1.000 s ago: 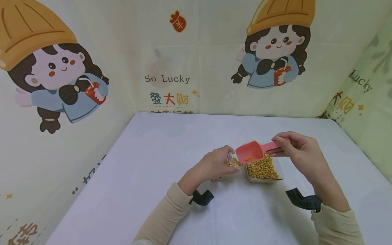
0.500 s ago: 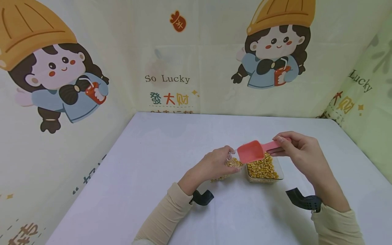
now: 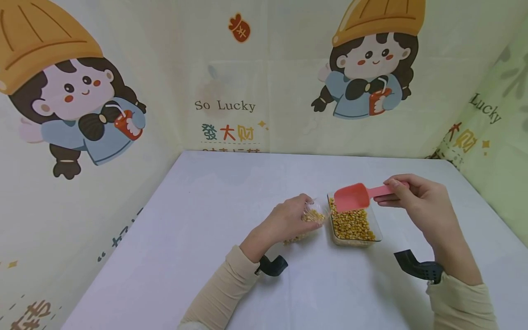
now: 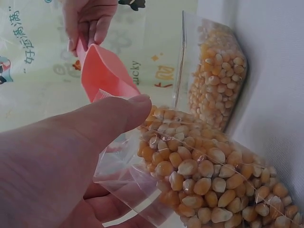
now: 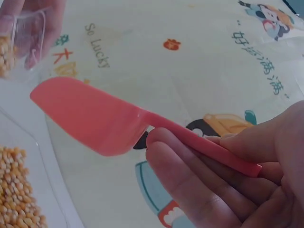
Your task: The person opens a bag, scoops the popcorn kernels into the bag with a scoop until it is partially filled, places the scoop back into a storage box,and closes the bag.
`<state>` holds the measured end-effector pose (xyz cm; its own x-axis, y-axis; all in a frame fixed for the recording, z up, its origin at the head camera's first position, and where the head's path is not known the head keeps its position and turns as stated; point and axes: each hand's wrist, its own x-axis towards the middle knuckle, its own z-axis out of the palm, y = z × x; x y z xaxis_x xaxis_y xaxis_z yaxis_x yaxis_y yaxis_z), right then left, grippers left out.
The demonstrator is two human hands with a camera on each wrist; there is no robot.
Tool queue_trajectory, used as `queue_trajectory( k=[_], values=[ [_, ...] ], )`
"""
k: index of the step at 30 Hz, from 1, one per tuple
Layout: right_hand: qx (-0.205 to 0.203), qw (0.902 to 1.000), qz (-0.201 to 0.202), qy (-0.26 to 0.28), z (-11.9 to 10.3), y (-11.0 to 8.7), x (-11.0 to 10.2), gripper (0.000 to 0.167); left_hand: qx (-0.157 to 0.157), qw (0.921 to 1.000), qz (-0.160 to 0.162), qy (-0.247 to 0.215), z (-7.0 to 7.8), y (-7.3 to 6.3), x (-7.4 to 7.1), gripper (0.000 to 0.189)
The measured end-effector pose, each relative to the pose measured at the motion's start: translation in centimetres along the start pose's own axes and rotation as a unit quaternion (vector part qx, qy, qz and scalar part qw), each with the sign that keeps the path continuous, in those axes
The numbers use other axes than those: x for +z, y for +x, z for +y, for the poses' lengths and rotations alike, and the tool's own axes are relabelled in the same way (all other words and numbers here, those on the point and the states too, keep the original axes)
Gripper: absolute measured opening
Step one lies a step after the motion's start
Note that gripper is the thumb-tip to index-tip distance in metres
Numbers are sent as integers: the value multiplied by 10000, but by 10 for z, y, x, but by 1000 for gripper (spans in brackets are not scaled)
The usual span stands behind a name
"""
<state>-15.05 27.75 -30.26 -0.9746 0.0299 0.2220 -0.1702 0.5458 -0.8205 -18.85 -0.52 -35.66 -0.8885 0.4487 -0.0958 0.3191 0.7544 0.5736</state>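
A pink scoop [image 3: 351, 198] is pinched by its handle in my right hand [image 3: 425, 206], held above a clear rectangular container [image 3: 377, 225]. No kernels show in the scoop. Corn kernels [image 3: 352, 224] fill much of that container. Just left of it, my left hand [image 3: 284, 220] grips the mouth of a clear plastic bag [image 4: 128, 178], thumb on one side and fingers on the other. The bag holds many corn kernels [image 4: 204, 171] and rests on the table. In the right wrist view the scoop [image 5: 95, 114] shows its underside.
A white-covered table [image 3: 206, 220] lies under everything. Printed cloth [image 3: 288, 91] with cartoon figures and lettering hangs at the back and sides. A black wrist mount [image 3: 418, 267] sits on the right wrist, another mount [image 3: 273, 266] on the left.
Kernels in the scoop one second ago left it by the half-second frame. My right hand has since moved the scoop right, away from the bag and over the container. The left hand stays nearly still.
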Motion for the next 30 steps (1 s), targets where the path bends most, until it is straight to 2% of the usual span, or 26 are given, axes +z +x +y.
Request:
queue_trajectory(
  k=[4, 13, 20, 27, 30],
  values=[
    [52, 9998, 112, -183, 3, 1, -3, 39, 15, 10000, 73, 64, 0, -1, -2, 65],
    [248, 9988, 80, -423, 8, 3, -2, 42, 173, 9993, 292, 147, 0, -2, -8, 62],
    [207, 9980, 173, -569, 13, 5, 1, 38, 254, 9992, 291, -83, 0, -4, -12, 62],
    [427, 9963, 122, -731, 13, 6, 2, 40, 334, 9975, 311, -543, -3, -7, -18, 62],
    [453, 9949, 126, -889, 14, 6, 3, 39, 413, 9969, 376, -555, -2, -8, -21, 61]
  ],
)
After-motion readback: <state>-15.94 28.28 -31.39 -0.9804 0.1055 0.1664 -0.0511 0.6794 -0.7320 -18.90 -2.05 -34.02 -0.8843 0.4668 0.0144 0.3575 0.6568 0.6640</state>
